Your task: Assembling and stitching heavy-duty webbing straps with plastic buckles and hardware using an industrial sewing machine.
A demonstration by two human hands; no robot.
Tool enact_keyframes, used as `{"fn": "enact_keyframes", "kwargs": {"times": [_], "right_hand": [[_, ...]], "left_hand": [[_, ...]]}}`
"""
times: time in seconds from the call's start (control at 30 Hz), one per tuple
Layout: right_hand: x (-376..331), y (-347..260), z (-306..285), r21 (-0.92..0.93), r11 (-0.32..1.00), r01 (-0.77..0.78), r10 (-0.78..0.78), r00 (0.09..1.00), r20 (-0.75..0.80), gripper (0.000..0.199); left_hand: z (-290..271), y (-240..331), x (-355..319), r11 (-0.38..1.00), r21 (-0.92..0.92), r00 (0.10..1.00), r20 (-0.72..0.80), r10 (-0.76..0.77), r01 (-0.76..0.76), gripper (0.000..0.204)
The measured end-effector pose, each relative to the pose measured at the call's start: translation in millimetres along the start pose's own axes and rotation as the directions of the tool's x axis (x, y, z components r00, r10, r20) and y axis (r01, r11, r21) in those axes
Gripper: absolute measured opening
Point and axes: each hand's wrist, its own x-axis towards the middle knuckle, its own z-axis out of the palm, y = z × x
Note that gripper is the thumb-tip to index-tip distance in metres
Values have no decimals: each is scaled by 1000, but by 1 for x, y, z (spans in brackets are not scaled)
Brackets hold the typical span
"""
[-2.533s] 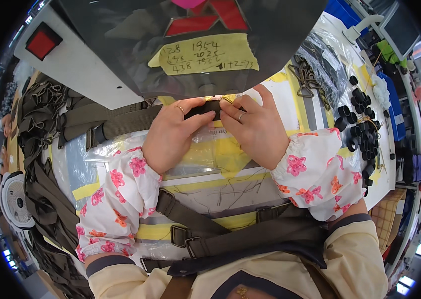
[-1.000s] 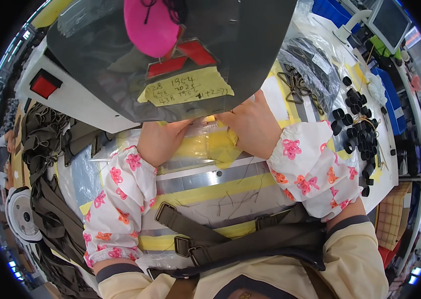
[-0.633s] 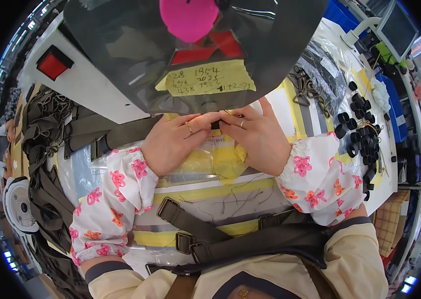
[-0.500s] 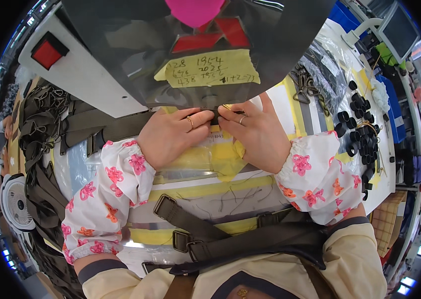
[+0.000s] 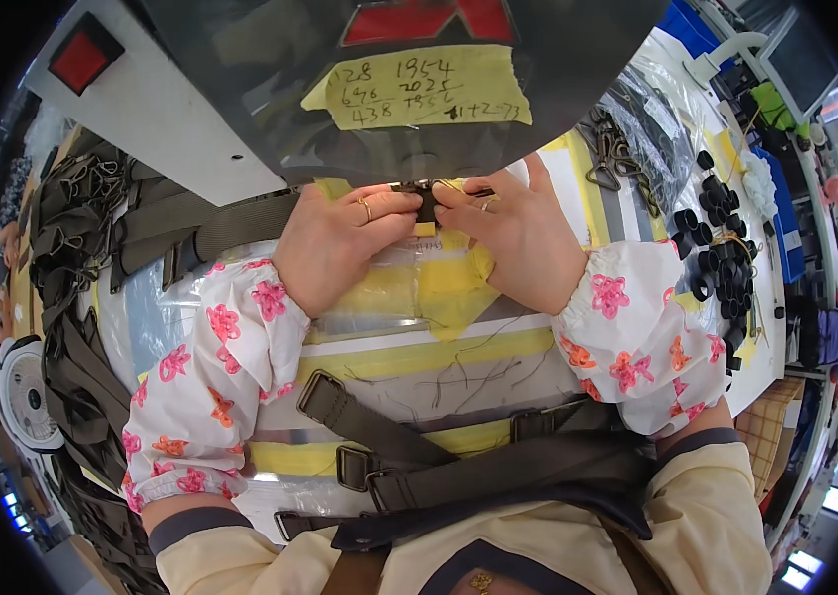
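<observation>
Under the dark machine head [image 5: 419, 124], a short piece of dark webbing [image 5: 427, 208] lies between my fingertips. My left hand [image 5: 335, 243] is palm down, its fingers closed together and pressing on the webbing's left side. From the other side my right hand [image 5: 528, 238] pinches the webbing with thumb and forefinger. The webbing's far end is hidden under the machine. Yellow tape and clear plastic [image 5: 389, 293] cover the work surface beneath my hands. A wide olive strap [image 5: 240, 228] runs off to the left from beside my left hand.
Straps with metal buckles [image 5: 439, 471] lie across my lap edge. Loose threads [image 5: 439, 382] are scattered before me. At left hang bundled straps [image 5: 82, 223] near a white fan [image 5: 27, 402]. Metal hooks [image 5: 605, 164] and black rings [image 5: 711, 263] sit at right.
The view has shifted, so the machine head appears higher. My hands stay at the webbing, and a little more of it shows between my fingertips.
</observation>
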Motion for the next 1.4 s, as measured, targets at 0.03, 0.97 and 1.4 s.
{"fn": "enact_keyframes", "kwargs": {"times": [0.03,0.97,1.4], "right_hand": [[2,3,0,2,1000,0,0,1000,-3,33],[17,10,3,164,983,-83,71,994,80,36],[12,28,2,88,975,203,-205,979,19,22]], "left_hand": [[0,-1,1,1000,3,1000,-3,3,-3,15],[-38,3,-17,937,100,929,135,-346,334,30],[-92,-13,-105,744,427,834,-48,-549,514,32]]}}
